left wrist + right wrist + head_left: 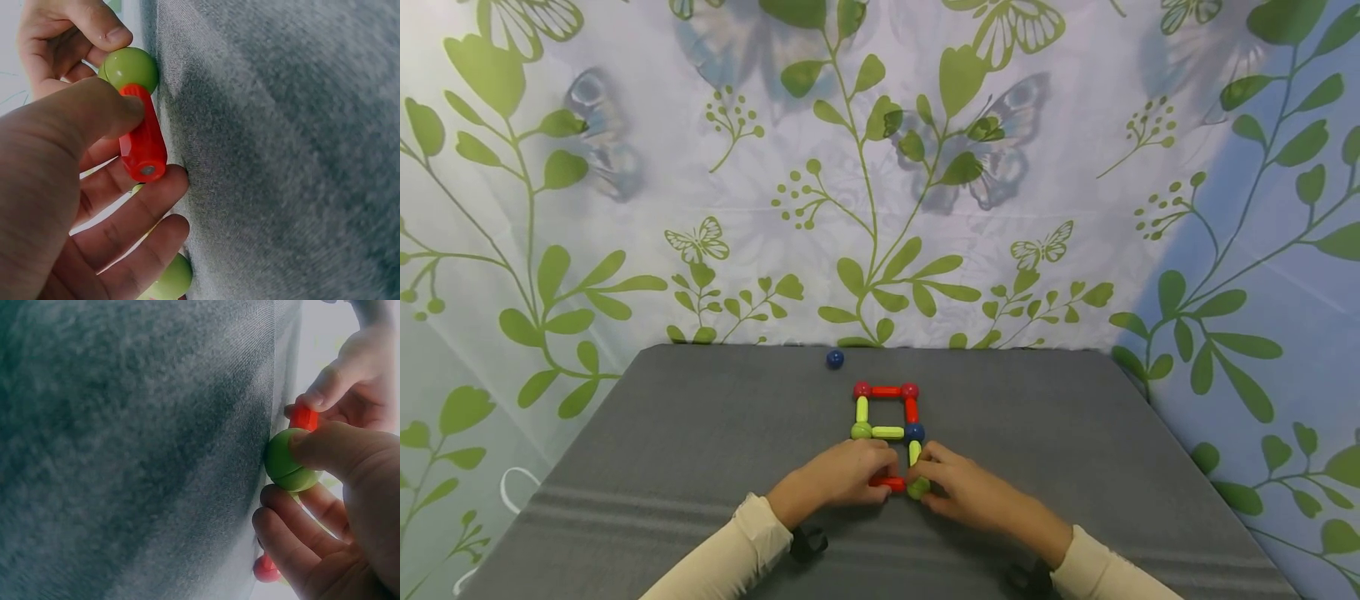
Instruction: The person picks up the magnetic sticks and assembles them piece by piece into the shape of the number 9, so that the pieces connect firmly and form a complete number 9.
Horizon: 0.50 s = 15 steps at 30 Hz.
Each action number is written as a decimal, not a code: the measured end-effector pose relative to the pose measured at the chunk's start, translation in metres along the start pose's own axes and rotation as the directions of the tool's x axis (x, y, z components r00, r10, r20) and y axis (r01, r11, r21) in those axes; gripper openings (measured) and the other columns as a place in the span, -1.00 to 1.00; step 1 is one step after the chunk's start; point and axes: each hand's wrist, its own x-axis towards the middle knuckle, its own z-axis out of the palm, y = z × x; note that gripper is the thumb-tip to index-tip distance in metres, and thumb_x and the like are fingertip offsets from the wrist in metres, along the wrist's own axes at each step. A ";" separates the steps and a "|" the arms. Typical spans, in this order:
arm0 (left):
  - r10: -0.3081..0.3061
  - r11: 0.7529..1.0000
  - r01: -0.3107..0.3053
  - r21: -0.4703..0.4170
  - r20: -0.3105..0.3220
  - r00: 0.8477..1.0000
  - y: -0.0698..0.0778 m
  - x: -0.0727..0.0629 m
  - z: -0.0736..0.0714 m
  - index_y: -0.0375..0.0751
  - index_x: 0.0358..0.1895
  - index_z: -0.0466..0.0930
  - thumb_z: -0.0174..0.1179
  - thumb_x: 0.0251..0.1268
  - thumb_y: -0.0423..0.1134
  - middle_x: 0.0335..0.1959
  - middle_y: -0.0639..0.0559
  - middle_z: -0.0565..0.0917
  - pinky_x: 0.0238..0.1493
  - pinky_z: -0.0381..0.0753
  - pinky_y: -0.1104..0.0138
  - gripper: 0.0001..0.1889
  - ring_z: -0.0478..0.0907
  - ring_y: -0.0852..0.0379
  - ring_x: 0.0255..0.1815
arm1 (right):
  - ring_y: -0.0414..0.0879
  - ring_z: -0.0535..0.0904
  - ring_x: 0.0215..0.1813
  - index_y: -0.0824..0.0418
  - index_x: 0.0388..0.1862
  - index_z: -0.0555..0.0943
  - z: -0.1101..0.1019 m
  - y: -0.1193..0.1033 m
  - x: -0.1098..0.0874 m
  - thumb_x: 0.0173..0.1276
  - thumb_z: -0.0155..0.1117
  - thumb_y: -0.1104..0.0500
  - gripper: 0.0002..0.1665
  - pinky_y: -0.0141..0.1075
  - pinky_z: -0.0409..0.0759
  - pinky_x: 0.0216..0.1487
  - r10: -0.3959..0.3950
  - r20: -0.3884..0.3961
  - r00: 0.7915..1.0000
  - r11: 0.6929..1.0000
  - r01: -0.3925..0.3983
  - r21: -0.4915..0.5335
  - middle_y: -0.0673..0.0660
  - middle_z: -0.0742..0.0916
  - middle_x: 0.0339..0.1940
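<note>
My left hand (pixel 850 473) pinches a red magnetic rod (pixel 145 140) between thumb and fingers. One end of that rod meets a green ball (pixel 290 459); its other end, a metal tip, is bare. My right hand (pixel 970 492) pinches the same green ball. A yellow-green rod (pixel 914 452) runs from near this ball up to a blue ball (pixel 913 432). Beyond the hands lies a square of rods and balls: two red balls (pixel 862 390) at the far corners, a green ball (pixel 861 431) and the blue ball at the near ones.
A loose blue ball (pixel 835 359) lies near the far edge of the grey cloth-covered table (pixel 715 417). Behind the table hangs a curtain (pixel 880 208) printed with leaves and butterflies. Dark straps (pixel 808 543) show at the wrists.
</note>
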 end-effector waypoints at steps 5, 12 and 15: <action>0.000 1.000 0.000 -0.014 0.010 1.000 -0.001 0.000 0.000 0.02 -0.27 0.58 0.39 0.25 -0.20 -0.38 0.22 0.47 -0.44 0.32 0.55 -0.86 0.35 0.38 -0.44 | -0.22 0.48 -0.24 -0.01 0.10 0.65 0.000 0.000 0.001 0.33 0.42 0.30 -0.60 -0.45 0.50 -0.24 0.027 0.012 1.000 1.000 -0.028 0.012 -0.08 0.46 -0.11; 0.018 0.999 -0.017 -0.040 0.017 1.000 -0.002 -0.001 0.001 -0.02 -0.27 0.58 0.39 0.25 -0.21 -0.37 0.20 0.49 -0.42 0.34 0.55 -0.86 0.36 0.37 -0.42 | -0.19 0.49 -0.25 -0.02 0.12 0.65 0.000 0.000 0.002 0.34 0.42 0.29 -0.60 -0.45 0.50 -0.25 0.056 0.037 0.998 0.998 -0.057 0.028 -0.10 0.45 -0.11; 0.020 0.998 -0.019 -0.057 0.020 1.000 -0.002 -0.001 0.001 -0.03 -0.27 0.58 0.40 0.25 -0.23 -0.36 0.18 0.50 -0.41 0.35 0.53 -0.86 0.36 0.37 -0.42 | -0.20 0.49 -0.25 -0.03 0.12 0.66 0.000 0.000 0.002 0.34 0.42 0.29 -0.59 -0.45 0.50 -0.25 0.067 0.043 0.997 0.997 -0.068 0.030 -0.11 0.45 -0.11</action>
